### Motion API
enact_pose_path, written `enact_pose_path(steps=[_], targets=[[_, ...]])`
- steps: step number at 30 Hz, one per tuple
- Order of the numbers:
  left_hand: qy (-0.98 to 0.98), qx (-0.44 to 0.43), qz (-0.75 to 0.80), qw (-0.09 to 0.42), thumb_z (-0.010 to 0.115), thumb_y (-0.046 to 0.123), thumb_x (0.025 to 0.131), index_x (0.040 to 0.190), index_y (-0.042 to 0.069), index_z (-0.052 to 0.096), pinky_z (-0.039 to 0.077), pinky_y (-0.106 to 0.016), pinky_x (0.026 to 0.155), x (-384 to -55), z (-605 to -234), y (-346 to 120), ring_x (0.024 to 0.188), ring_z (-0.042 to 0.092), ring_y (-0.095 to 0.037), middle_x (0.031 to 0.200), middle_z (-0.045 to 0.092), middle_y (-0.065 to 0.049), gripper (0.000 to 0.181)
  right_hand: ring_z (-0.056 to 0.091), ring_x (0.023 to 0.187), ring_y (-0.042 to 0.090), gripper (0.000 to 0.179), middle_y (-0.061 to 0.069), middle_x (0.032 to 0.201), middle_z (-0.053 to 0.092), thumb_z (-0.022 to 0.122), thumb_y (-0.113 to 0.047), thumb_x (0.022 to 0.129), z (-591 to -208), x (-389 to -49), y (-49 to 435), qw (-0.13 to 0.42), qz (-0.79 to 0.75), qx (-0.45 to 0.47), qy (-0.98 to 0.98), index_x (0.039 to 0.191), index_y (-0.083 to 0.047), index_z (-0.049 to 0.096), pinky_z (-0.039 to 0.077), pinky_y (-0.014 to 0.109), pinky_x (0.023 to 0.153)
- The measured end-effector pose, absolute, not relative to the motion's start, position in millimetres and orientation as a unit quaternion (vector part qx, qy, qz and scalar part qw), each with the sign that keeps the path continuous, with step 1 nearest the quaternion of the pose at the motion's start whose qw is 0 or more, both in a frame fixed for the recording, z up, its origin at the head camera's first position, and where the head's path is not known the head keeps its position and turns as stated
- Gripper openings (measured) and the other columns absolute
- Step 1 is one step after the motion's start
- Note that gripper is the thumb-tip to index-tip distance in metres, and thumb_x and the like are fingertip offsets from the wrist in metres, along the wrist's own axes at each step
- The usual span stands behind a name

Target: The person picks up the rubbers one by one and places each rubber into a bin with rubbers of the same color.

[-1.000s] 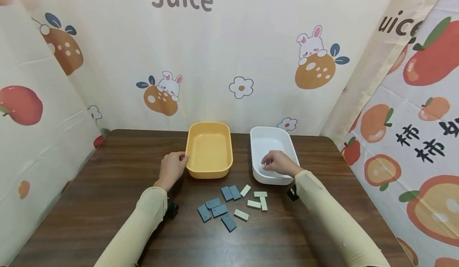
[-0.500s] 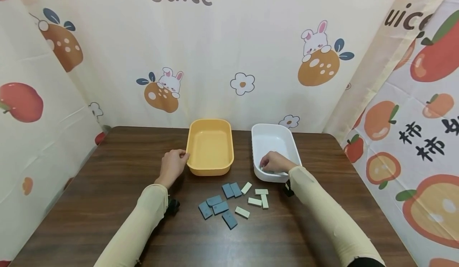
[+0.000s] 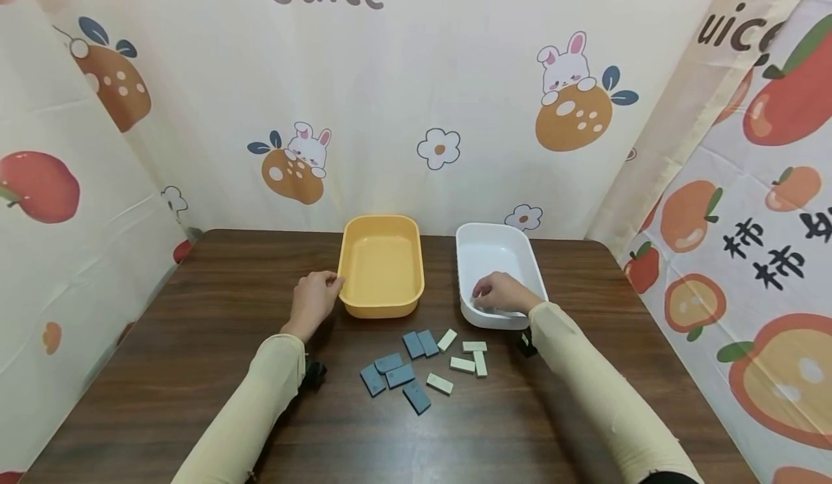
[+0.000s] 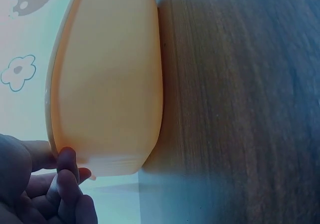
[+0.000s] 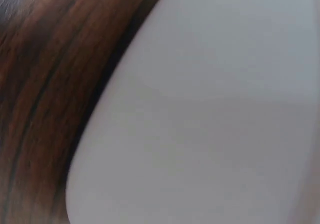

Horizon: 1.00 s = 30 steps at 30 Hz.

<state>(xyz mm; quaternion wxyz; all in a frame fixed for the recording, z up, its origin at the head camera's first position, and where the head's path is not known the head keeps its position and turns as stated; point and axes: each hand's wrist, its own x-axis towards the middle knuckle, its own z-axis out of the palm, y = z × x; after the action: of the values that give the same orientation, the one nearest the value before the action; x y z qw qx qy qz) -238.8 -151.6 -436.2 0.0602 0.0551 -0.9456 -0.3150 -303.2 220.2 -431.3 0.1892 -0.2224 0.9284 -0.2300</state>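
My left hand [image 3: 313,302] pinches the near left part of the yellow plastic tray's rim; in the left wrist view thumb and fingertips [image 4: 67,158] meet at that edge of the yellow tray [image 4: 110,79]. Over the near end of the white tray [image 3: 500,232], my right hand [image 3: 507,292] reaches inside with bent fingers. Something pale shows by its fingertips against the white; I cannot tell whether they hold it. The right wrist view shows only the white tray's outer wall [image 5: 200,124], which hides the fingers.
Several flat blue blocks [image 3: 399,376] lie on the dark wooden table [image 3: 247,274] before the yellow tray. Several small cream blocks [image 3: 462,365] lie to their right, two touching. A printed curtain [image 3: 390,108] hangs behind the table, close to both trays.
The view has tilted and shifted slightly. My right hand has moved only a little inside the white tray. The left hand stays on the yellow rim, and the loose blocks lie as before.
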Motion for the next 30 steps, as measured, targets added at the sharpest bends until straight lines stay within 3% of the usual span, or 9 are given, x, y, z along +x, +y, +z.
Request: enact_pose_path(steps=[17,24,30], targets=[[-0.945,0.048,-0.314,0.077,0.055,0.023,0.098,0.112,-0.003,0.07,0.053,-0.044,0.075,-237.3,-436.5,-149.5,0.075,0.064,-0.025,0.096,0.073,-0.017,0.034,0.063,0.095,0.023,0.025,0.011,0.102,0.072,0.06,-0.022,0.096,-395.1,-282.5,250.8,0.091,-0.283,-0.176,0.938,0.108,-0.003,0.072,0.053,0.044,0.087],[-0.945,0.045,-0.314,0.076,0.056,0.022,0.098,0.112,-0.003,0.07,0.052,-0.041,0.072,-236.9,-434.5,-148.3,0.072,0.062,-0.023,0.094,0.073,-0.016,0.033,0.059,0.082,0.022,0.029,0.015,0.094,0.072,0.058,-0.022,0.097,-391.9,-277.1,267.6,0.054,-0.292,-0.119,0.947,0.107,0.002,0.072,0.05,0.033,0.071],[-0.944,0.05,-0.318,0.071,0.056,0.023,0.098,0.113,-0.003,0.07,0.053,-0.041,0.072,-236.1,-434.8,-149.8,0.072,0.062,-0.023,0.095,0.073,-0.017,0.033,0.062,0.078,0.022,0.029,0.017,0.088,0.071,0.058,-0.02,0.097,-395.5,-273.0,275.7,0.021,-0.299,-0.097,0.949,0.104,0.005,0.071,0.049,0.03,0.066]])
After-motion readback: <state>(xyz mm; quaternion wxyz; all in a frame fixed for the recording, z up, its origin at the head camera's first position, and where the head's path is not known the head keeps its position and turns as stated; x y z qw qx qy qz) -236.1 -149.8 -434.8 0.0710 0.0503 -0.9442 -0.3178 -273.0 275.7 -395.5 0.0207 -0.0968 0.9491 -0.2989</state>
